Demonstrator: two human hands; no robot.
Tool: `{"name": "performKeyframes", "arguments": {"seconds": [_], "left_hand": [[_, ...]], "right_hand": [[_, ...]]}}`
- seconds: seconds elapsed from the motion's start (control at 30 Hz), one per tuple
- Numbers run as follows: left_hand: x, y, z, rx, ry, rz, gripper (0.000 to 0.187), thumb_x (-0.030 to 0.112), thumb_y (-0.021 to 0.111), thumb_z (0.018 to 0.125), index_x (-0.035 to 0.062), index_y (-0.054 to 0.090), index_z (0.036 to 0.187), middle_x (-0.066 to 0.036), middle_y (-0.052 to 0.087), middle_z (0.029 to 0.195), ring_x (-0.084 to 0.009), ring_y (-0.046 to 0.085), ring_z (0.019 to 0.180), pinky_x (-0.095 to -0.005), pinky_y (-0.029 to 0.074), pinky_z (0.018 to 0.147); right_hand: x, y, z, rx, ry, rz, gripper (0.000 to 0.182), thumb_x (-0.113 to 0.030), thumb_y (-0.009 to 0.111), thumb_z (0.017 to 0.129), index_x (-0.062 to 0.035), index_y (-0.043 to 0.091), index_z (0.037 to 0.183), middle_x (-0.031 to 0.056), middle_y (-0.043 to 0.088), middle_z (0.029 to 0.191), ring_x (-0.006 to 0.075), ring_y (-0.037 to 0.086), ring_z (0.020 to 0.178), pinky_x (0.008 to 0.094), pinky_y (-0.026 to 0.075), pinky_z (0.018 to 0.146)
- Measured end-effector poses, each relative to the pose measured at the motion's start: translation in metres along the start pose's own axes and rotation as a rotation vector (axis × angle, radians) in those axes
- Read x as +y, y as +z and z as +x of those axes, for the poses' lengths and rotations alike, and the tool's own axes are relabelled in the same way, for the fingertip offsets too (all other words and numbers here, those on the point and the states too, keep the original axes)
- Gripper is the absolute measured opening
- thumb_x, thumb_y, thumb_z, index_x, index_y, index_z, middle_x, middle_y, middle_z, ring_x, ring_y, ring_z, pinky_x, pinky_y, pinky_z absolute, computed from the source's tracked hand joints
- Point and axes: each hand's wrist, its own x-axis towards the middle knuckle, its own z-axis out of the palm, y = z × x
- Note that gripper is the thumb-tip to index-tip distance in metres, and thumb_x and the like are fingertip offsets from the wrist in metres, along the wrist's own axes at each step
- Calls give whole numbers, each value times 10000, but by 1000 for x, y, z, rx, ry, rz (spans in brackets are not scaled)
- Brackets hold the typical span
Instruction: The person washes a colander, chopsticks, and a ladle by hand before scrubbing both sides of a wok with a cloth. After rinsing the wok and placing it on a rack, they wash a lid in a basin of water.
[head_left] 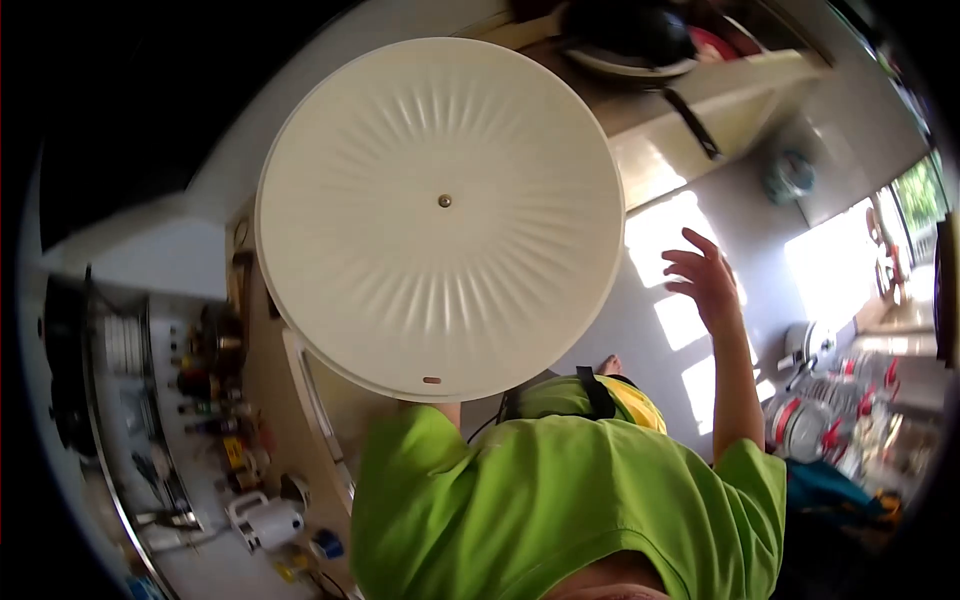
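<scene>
A large, round, cream-coloured lid (440,290) fills the upper middle of the head view. Ridges fan out around the screw at its centre, and a small oval slot sits near its lower edge. My left forearm (436,410) runs up behind the lid, which seems held up on that side. The left hand and its fingers are hidden by it. Out to the right, my right hand (706,280) is raised over the floor, apart from the lid. Its fingers are spread and bent a little, with nothing in them.
A dark pan (640,60) with a black handle (692,124) rests on the counter at the top. Bottles and a white kettle-like appliance (268,522) line the left counter. Large clear bottles (800,425) stand at lower right. A bluish container (790,178) is on the floor.
</scene>
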Motion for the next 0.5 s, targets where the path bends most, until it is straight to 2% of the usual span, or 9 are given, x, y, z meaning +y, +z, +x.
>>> {"name": "performKeyframes", "arguments": {"seconds": [0.07, 0.13, 0.17, 0.2, 0.3, 0.5], "left_hand": [[-42, 31, 31, -86, -114, 16, 577, 440, 485, 769, 44, 381, 1175, -98, 440, 1168, -233, 451, 1025, -375, 349, 894], [-81, 61, 58, -166, -202, 19, 584, 447, 482, 769, 45, 377, 1179, -98, 436, 1174, -234, 445, 1033, -378, 345, 898], [-100, 76, 69, -202, -244, 23, 587, 451, 480, 770, 45, 375, 1181, -98, 434, 1177, -234, 442, 1037, -380, 343, 900], [-120, 91, 82, -238, -284, 32, 591, 455, 478, 770, 46, 373, 1183, -98, 432, 1180, -234, 439, 1041, -381, 341, 902], [-176, 130, 115, -341, -386, 45, 601, 466, 473, 771, 47, 367, 1189, -97, 425, 1189, -234, 431, 1053, -385, 335, 908], [-287, 198, 187, -503, -457, 52, 622, 489, 463, 773, 50, 355, 1201, -97, 412, 1206, -235, 415, 1076, -394, 322, 920]], "right_hand": [[-29, 0, 0, -23, 39, 156, 479, -328, 402, 838, -9, 354, 1192, 151, 545, 986, 200, 559, 813, 301, 476, 672], [-56, -11, -5, 125, 116, 8, 484, -323, 431, 819, -14, 361, 1185, 131, 527, 1018, 197, 547, 860, 295, 462, 708], [-51, -28, -5, 85, -74, 247, 481, -268, 498, 786, -6, 370, 1169, 118, 510, 1037, 196, 532, 904, 292, 446, 754], [-60, -42, -10, 123, -103, 252, 481, -268, 498, 786, -6, 370, 1169, 118, 510, 1037, 196, 532, 904, 292, 446, 754], [-85, -81, -21, 361, -124, 320, 442, -123, 541, 740, 40, 390, 1122, 145, 504, 1030, 207, 527, 921, 314, 438, 791], [-114, -176, -11, 511, -300, 353, 415, -101, 511, 734, 65, 400, 1097, 159, 521, 983, 207, 543, 868, 304, 459, 740]]}}
